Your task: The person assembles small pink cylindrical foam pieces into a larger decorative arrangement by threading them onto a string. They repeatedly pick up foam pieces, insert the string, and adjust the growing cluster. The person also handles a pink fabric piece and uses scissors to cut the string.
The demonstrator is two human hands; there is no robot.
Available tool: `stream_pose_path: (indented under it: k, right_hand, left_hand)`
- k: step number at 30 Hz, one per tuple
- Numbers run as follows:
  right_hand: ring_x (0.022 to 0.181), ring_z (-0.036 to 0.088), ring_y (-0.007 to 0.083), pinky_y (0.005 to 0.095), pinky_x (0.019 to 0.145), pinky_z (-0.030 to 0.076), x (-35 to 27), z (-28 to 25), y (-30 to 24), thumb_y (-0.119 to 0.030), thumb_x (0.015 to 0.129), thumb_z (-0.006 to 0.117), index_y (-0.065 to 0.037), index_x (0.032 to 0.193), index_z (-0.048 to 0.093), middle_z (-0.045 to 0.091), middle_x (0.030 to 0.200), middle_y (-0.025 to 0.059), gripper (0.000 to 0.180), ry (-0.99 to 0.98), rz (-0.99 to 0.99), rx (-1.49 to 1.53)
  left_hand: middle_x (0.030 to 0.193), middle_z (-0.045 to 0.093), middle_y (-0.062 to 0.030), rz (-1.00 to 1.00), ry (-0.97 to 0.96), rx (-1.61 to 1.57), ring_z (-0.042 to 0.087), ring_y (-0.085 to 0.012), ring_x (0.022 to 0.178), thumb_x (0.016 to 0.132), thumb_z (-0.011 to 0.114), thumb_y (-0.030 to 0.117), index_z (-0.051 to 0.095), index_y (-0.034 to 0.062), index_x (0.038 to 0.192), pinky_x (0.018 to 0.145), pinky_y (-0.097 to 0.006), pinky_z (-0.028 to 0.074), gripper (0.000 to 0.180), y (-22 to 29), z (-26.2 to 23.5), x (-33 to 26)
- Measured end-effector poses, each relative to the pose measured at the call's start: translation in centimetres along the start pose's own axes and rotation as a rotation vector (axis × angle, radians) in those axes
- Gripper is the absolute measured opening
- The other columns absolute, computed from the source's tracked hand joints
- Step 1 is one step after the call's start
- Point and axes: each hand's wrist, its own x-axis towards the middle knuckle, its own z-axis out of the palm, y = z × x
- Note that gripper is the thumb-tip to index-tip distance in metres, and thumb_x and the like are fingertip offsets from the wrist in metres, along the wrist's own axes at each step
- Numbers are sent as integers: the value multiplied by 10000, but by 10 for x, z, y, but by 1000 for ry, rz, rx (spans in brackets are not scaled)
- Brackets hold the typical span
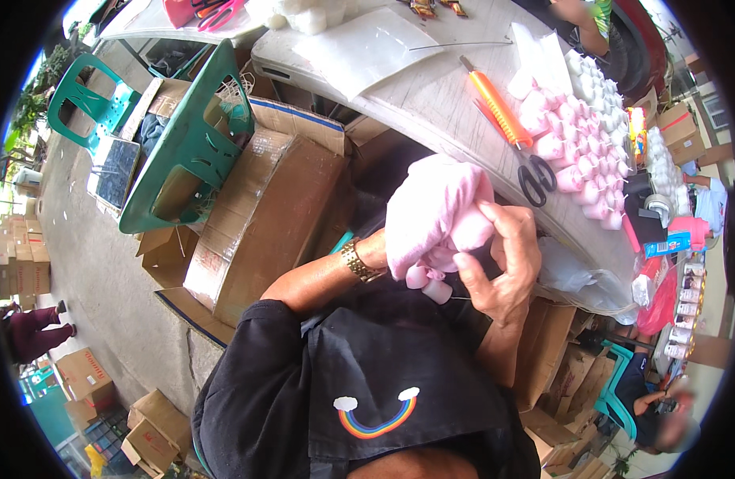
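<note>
A pink cloth (427, 207) is bunched over my left hand, whose fingers are hidden beneath it; the bare wrist wears a gold-coloured watch (358, 259). At the cloth's right side a rounded pink candle (471, 230) shows, partly wrapped. My right hand (507, 267) curls thumb and index finger about this candle, the index tip against the pink. Below the cloth, two small pink candles (436, 291) hang close together, one with a thin pale wick sticking out. Both hands are above my dark apron (367, 359), beside the table edge.
On the table (431, 88) stand rows of pink candles (571, 148) and white candles (599, 92). Black-handled scissors (535, 180), an orange-handled tool (495, 100) and a clear plastic sheet (363, 52) lie nearer. Left are a cardboard box (264, 215) and green chair (188, 152).
</note>
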Motion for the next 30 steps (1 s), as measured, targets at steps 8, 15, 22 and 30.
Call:
stream_pose_path:
  k: [8,15,22,30]
  right_hand:
    - [722,563,99,219,610,471,-15,-2,12,-141,817,659,28,1038,585,563,871,56,288,217,261,257]
    - [598,426,31,194,516,318,-23,-27,22,-281,872,611,1,1017,620,567,785,-9,317,245,495,637]
    - [650,460,32,184,550,336,-25,-26,21,-304,857,625,17,1063,602,600,879,7,382,192,507,616]
    - [750,544,80,206,701,433,-26,-26,23,-265,879,627,35,1070,588,619,916,30,358,134,564,605]
  left_hand:
    - [925,654,-70,247,-320,24,587,-152,836,605,836,157,661,74,997,780,-292,493,436,-12,-16,12]
    - [652,623,-130,449,-172,1557,652,-327,597,785,704,290,633,95,915,524,-407,507,245,43,-53,53]
    - [766,602,-130,1171,381,1116,590,-210,598,881,543,160,609,32,965,493,-384,445,167,120,-86,123]
    - [944,665,-93,632,394,2038,636,-313,974,848,539,199,697,82,995,995,-627,334,245,35,-84,147]
